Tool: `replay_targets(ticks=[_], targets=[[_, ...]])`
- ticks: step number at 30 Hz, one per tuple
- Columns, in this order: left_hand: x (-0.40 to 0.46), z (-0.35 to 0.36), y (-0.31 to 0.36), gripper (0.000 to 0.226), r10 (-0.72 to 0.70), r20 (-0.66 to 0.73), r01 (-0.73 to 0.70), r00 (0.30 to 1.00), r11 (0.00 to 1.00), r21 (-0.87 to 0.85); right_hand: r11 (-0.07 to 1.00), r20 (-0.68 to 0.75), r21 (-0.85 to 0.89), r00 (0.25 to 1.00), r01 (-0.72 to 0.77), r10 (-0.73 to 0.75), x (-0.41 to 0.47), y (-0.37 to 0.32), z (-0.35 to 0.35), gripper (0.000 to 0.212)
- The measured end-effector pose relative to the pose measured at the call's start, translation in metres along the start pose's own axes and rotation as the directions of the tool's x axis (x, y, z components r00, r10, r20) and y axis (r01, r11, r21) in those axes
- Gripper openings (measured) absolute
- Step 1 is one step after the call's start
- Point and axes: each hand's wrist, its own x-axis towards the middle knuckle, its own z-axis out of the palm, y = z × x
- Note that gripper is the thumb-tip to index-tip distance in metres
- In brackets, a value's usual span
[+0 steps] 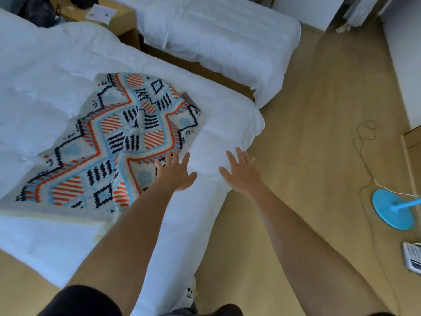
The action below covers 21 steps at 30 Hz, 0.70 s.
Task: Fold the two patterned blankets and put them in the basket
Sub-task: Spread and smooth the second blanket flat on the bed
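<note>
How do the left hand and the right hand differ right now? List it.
The left hand is over the edge of the patterned blanket; the right hand is over the bare white bed near its corner. The left hand sits nearer the bed's middle, the right nearer the wooden floor. Shared: both are open with fingers spread, palms down, no grip on anything.

Blue fan (395, 207) and keypad device (412, 261) cut by right edge
</note>
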Motion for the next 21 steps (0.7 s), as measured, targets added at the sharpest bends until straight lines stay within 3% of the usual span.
replay_targets(ticks=[9, 16, 21], targets=[[0.110, -0.035, 0.055, 0.074, -0.173, -0.031, 0.171, 0.984, 0.983, -0.061, 0.992, 0.019, -0.027, 0.992, 0.124, -0.124, 0.134, 0.075, -0.030, 0.062], [0.184, -0.063, 0.105, 0.072, -0.347, 0.002, 0.344, 0.938, 0.930, -0.125, 0.952, 0.057, -0.140, 0.962, 0.273, -0.268, 0.259, 0.175, -0.067, 0.063], [0.208, -0.078, 0.108, 0.071, -0.461, 0.020, 0.456, 0.887, 0.869, -0.191, 0.904, 0.086, -0.204, 0.927, 0.376, -0.366, 0.332, 0.183, -0.093, 0.063]])
